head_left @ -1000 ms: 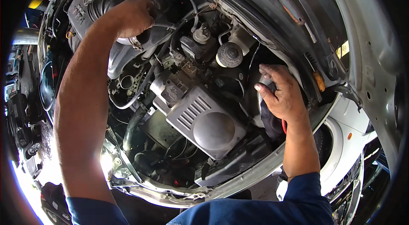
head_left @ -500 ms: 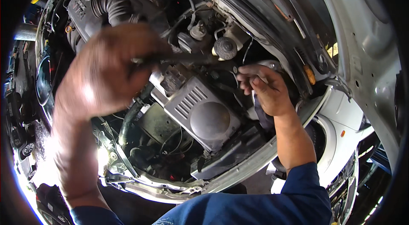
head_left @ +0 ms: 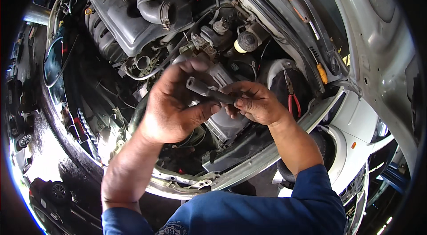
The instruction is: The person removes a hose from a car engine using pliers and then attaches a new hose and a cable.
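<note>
Above the air filter housing [head_left: 227, 124], the right hand [head_left: 264, 105] pinches a dark tube [head_left: 205, 90], apparently unfitted, the left hand [head_left: 171, 112] curves half-open around its other end, contact unclear, and the corrugated intake duct [head_left: 150, 1], beyond the housing leftward, remains unconnected.

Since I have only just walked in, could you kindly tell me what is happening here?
Over a car's open engine bay, a person's right hand pinches one end of a short dark tube. The left hand curls beside the other end, its grip unclear. A ribbed duct ends in an open mouth, and red-handled pliers lie off to the right.
</note>
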A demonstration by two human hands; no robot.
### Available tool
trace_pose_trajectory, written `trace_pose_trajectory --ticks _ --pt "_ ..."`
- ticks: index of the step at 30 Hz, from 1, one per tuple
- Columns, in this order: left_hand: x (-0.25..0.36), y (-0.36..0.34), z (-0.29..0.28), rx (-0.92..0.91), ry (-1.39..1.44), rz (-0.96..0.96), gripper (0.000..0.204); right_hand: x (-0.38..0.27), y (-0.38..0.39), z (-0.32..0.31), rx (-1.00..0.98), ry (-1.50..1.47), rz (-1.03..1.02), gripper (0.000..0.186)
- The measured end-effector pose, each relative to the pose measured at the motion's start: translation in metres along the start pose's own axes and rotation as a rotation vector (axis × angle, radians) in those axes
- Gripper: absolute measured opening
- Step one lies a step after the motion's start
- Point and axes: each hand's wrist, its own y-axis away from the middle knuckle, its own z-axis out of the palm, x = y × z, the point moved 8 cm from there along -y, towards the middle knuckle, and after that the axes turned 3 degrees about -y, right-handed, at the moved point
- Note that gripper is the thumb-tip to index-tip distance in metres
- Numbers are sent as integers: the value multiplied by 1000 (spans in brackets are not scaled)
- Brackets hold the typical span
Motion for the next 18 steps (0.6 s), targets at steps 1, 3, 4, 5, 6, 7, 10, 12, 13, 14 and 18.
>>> trace_pose_trajectory --ticks 1,3,4,5,6,7,10,12,13,14,18 --pt "-17 9 -1 21 100 -71 53 -1 -1 4 -9 -4 -1 35" --pt "-20 14 7 -115 -20 125 32 4 1 7 -2 12 89 34" --pt "-29 18 6 -36 11 139 29 5 1 6 -4 10 88 34" --pt "-35 23 6 43 41 153 26 4 0 2 12 55 54 33" --pt "-38 25 11 44 39 151 26 2 0 -3 28 101 21 32" --pt "-44 26 11 106 -28 94 26 2 0 -6 26 99 21 32" --pt "-44 30 12 173 -255 54 25 -12 -2 -20 96 166 -106 31" --pt "-38 31 15 172 -478 131 27 -20 -8 -24 111 174 -121 31" --pt "-40 32 15 168 -480 128 27 -25 -11 -25 126 186 -135 32" --pt "-41 34 15 158 -492 146 28 -26 -13 -25 140 200 -83 32" --pt "-62 38 16 196 -336 -106 36 -23 -17 -38 126 247 -54 31"
